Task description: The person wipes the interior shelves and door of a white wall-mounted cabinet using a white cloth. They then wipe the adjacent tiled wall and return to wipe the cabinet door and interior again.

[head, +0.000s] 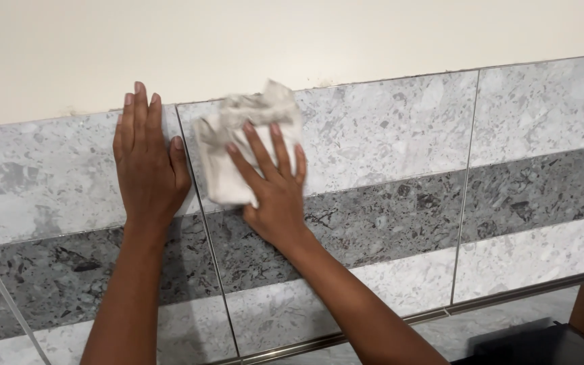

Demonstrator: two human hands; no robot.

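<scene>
White cloth under right hand, near tile seam.

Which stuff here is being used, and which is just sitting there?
In use:
right hand pressing a white cloth
left hand flat on the tiled wall

Just there:
cream wall above
dark thing, bottom right

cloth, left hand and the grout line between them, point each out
cloth (228, 145), head view, on its bare left half
left hand (147, 159), head view, on the back of the hand
grout line (214, 270), head view, on its stretch across the dark band
</scene>
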